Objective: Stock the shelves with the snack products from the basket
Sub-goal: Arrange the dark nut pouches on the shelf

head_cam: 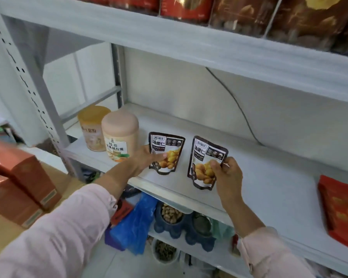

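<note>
"Holding what, are those two hands?"

"Snack bags. The left hand [144, 159] is gripping the left chestnut pouch [168, 145] by its side edge, with the thumb lying across the front. The right hand [227, 173] is pinching the right chestnut pouch [205, 157] near its lower corner."

"Why are they holding them like that?"

"I am guessing they are standing them up, fronts facing out, so shoppers are seeing the pictures. Both pouches are sitting close to the front edge of the white shelf [269, 177], side by side but not touching."

"Is anything getting in the way?"

"The peach-lidded jar [120, 137] is standing just beside the left hand, with a yellow jar [91, 127] behind it. A red packet [342, 205] is lying flat far off to the right. Lots of bare shelf is waiting in between and behind. The basket is not showing."
</note>
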